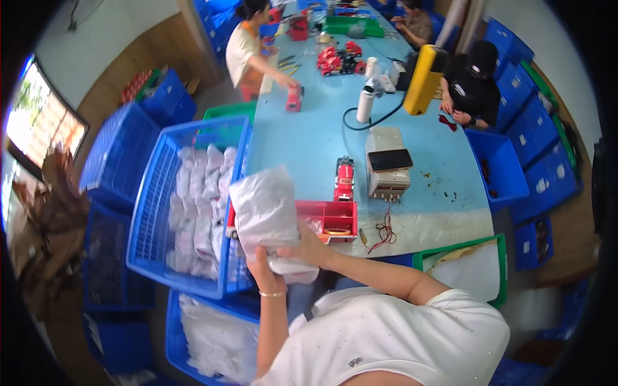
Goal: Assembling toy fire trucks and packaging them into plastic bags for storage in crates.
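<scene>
Both my hands hold a white plastic bag [265, 206] upright over the table's near left corner; what is inside cannot be made out. My left hand [262, 267] grips its lower end from below. My right hand [308, 248] is closed round its lower right side, and some of those fingers are hidden. Left of the bag stands a blue plastic crate [172, 281] with rows of white wrapped packages [199, 209]. Partly behind the bag and my right hand lies a red divided tray [352, 222]. Beyond the tray, a red toy truck [345, 180] stands on the table.
A grey box [386, 188] with a dark phone [390, 159] on it stands right of the truck, with red wires [384, 235] in front. A lower blue crate [174, 334] holds plastic bags. Co-workers sit or stand along the blue table [444, 180]; one hand touches a red toy vehicle [294, 100].
</scene>
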`<state>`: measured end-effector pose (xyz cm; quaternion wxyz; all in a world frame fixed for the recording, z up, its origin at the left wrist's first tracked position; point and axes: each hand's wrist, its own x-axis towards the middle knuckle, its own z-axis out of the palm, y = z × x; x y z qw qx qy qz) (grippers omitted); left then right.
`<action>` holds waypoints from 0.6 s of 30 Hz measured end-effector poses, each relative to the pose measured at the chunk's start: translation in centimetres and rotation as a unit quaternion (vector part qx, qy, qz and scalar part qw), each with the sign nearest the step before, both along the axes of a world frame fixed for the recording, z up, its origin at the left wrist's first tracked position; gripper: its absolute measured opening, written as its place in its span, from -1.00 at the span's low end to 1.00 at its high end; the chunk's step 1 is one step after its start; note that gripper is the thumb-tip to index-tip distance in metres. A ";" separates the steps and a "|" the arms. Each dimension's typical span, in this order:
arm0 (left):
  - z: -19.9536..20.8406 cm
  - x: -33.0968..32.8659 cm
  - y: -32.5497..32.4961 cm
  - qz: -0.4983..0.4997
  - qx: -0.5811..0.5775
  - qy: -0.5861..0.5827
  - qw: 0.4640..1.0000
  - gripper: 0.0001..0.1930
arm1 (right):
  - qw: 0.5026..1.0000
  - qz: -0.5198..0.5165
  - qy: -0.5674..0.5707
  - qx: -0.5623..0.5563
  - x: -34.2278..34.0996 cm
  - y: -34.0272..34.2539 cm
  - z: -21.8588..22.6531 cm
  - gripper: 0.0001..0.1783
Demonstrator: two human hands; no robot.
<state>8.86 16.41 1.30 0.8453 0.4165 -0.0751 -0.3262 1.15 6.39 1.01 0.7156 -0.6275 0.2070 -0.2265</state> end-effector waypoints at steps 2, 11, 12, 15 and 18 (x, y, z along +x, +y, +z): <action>0.6 1.1 -1.2 0.022 0.029 0.009 0.999 -0.46 | 1.000 0.012 -0.017 -0.002 1.9 -1.4 -2.2 -0.04; -2.9 10.5 -0.4 -0.009 0.097 -0.025 0.995 -0.45 | 0.986 0.098 0.050 0.127 9.4 -2.3 -2.0 -0.22; -3.6 11.8 0.2 -0.043 0.092 -0.029 0.994 -0.41 | 0.983 0.100 0.033 0.149 10.9 -2.1 -2.4 -0.22; -5.2 15.7 1.6 -0.005 0.062 0.011 0.998 -0.42 | 0.983 0.140 0.039 0.114 16.1 -2.3 -4.1 -0.23; -7.7 20.0 2.8 0.063 0.065 0.061 0.994 -0.43 | 0.981 0.161 0.063 0.090 22.7 -1.2 -4.8 -0.24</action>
